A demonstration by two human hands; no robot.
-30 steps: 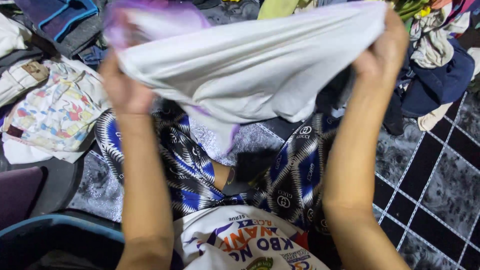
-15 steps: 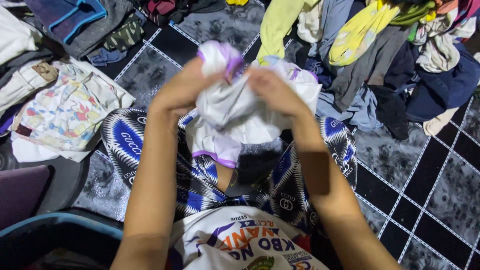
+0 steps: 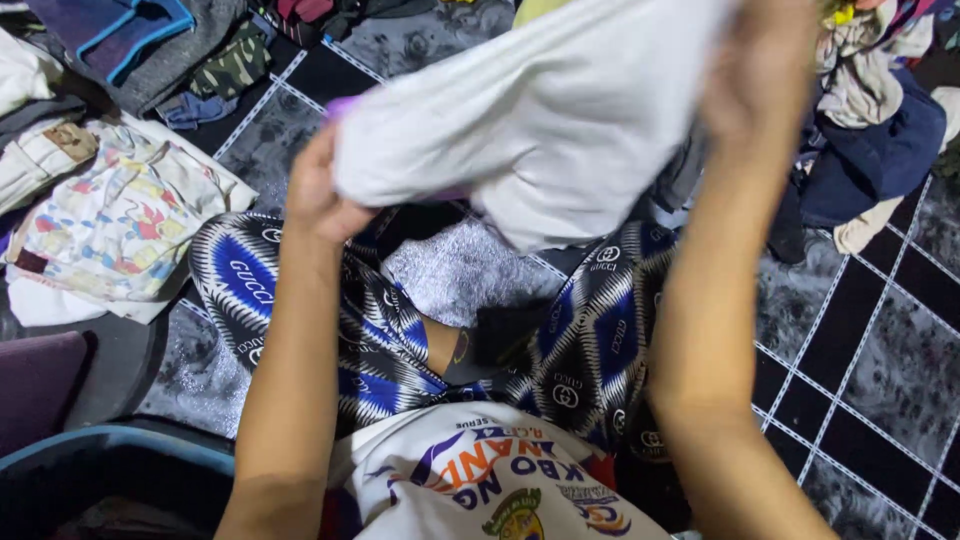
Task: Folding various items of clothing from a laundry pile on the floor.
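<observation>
— Two hands are raised over the lap; what is seen at the far left?

— Folded clothes are stacked there, a cartoon-print garment [image 3: 120, 225] lying on top, with a blue-rimmed bin [image 3: 110, 470] at the bottom corner.

— And the left hand [image 3: 318, 195]?

— Its fingers are closed on the left edge of a white garment [image 3: 560, 120] (a trace of purple trim shows beside the grip), the fabric being pinched and partly wrapped over the fingers.

— Where is the garment held?

— It is stretched between both hands, above the crossed legs in blue-and-black patterned trousers [image 3: 590, 340] and the dark checked rug [image 3: 860, 350].

— The right hand [image 3: 765, 70]?

— The garment's right end is gripped by it, higher up; the fingers are blurred, so their exact set cannot be told.

— Farther right?

— A loose heap of mixed clothes [image 3: 870, 130] is piled on the rug.
</observation>
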